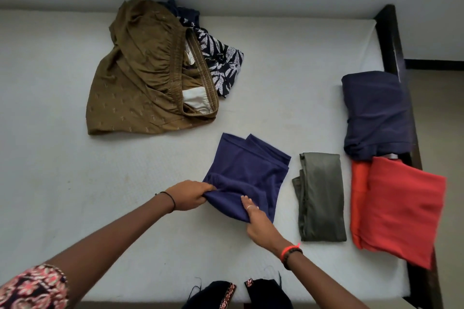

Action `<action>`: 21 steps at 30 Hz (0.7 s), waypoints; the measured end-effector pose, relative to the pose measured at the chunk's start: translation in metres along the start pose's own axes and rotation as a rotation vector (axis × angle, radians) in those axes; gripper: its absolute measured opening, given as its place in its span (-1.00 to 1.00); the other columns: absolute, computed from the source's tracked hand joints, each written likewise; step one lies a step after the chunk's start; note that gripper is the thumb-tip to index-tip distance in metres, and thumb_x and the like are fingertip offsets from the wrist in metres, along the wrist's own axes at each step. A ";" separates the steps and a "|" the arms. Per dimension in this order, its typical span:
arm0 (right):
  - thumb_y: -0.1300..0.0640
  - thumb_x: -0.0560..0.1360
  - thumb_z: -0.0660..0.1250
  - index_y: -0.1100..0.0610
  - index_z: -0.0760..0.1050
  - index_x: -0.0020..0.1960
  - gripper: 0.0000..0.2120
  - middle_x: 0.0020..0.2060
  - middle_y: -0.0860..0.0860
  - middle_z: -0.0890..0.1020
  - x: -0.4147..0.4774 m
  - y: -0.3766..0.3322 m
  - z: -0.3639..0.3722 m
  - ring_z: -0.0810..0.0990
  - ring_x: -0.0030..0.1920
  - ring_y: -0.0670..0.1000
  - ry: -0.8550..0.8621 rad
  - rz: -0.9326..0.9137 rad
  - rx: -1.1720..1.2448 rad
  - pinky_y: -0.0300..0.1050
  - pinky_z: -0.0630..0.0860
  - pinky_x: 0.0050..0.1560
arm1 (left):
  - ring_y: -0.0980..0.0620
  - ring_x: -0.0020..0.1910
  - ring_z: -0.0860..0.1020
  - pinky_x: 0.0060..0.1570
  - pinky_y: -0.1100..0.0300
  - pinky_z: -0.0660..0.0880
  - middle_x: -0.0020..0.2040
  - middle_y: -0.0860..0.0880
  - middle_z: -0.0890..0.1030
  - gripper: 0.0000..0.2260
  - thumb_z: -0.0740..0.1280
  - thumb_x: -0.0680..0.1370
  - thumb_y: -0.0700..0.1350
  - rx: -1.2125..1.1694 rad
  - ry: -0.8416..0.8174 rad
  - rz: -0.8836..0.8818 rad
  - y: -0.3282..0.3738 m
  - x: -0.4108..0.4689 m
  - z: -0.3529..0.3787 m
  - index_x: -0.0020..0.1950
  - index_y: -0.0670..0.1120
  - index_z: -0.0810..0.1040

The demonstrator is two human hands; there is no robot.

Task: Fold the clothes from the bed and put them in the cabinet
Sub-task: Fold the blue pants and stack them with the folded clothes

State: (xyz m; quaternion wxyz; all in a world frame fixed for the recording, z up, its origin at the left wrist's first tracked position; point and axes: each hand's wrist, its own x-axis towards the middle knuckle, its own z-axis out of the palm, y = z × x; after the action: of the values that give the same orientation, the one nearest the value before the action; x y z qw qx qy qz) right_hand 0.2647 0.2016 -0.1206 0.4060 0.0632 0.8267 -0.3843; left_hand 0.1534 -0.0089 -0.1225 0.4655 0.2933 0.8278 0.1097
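Purple cloth (pixel 248 168): soft, light, limp, I judge. Left grip (pixel 190 195) and right grip (pixel 258 223) both pinch its near edge; I'd hold corners.

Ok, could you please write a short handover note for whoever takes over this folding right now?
Left hand grips the left edge of the purple garment.
Right hand pinches its near edge; the fold is unfinished.
Done: olive garment, red garment and dark navy garment lie folded at the right side of the mattress.
Left: finish the purple one, fold the brown garment and the floral garment heaped together at the far side, then move everything to the cabinet, which is out of view.
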 end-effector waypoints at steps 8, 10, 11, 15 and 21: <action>0.34 0.48 0.26 0.16 0.55 0.12 -0.75 -0.07 0.08 0.62 0.001 0.016 -0.097 0.57 -0.11 -0.04 -0.060 0.125 0.199 -0.25 0.52 -0.13 | 0.01 -0.06 0.50 -0.08 0.23 0.40 -0.04 -0.04 0.56 -0.83 0.32 0.53 -0.14 -0.343 -0.070 -0.094 0.001 0.014 -0.064 0.11 -0.11 0.53; 0.37 0.49 0.29 0.25 0.54 0.12 -0.78 -0.09 0.10 0.61 0.011 0.021 -0.116 0.57 -0.16 -0.07 0.007 0.129 0.243 -0.37 0.50 -0.16 | -0.01 -0.06 0.50 -0.13 0.27 0.40 -0.05 -0.05 0.57 -0.81 0.33 0.55 -0.11 -0.357 0.009 -0.099 0.001 0.028 -0.078 0.12 -0.16 0.54; 0.39 0.50 0.29 0.30 0.53 0.13 -0.78 -0.09 0.09 0.60 0.016 0.023 -0.125 0.56 -0.19 -0.10 0.050 0.137 0.265 -0.47 0.46 -0.22 | -0.05 -0.05 0.52 -0.11 0.24 0.41 -0.04 -0.08 0.59 -0.80 0.32 0.56 -0.11 -0.367 0.050 -0.099 0.002 0.036 -0.083 0.12 -0.19 0.55; 0.38 0.51 0.25 0.32 0.52 0.13 -0.79 -0.06 0.14 0.62 0.046 0.038 -0.151 0.59 -0.05 0.05 0.180 0.162 0.219 -0.39 0.49 -0.16 | -0.08 0.07 0.55 0.03 0.15 0.42 0.09 -0.14 0.61 -0.79 0.30 0.57 -0.15 -0.427 0.195 -0.123 0.003 0.067 -0.095 0.17 -0.19 0.56; 0.24 0.58 0.19 0.20 0.45 0.27 -0.72 0.20 0.11 0.52 0.064 0.043 -0.150 0.46 0.25 0.06 0.555 0.045 0.057 -0.12 0.34 0.28 | 0.04 0.02 0.48 0.03 0.25 0.37 0.07 -0.05 0.51 -0.78 0.31 0.55 -0.17 -0.871 0.719 -0.404 0.011 0.084 -0.066 0.17 -0.20 0.51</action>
State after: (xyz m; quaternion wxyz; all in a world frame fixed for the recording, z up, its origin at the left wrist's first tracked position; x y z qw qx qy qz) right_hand 0.1465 0.3212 -0.1357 0.1704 0.1960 0.8936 -0.3662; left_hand 0.0690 0.0549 -0.1408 0.2450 -0.1431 0.8516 0.4407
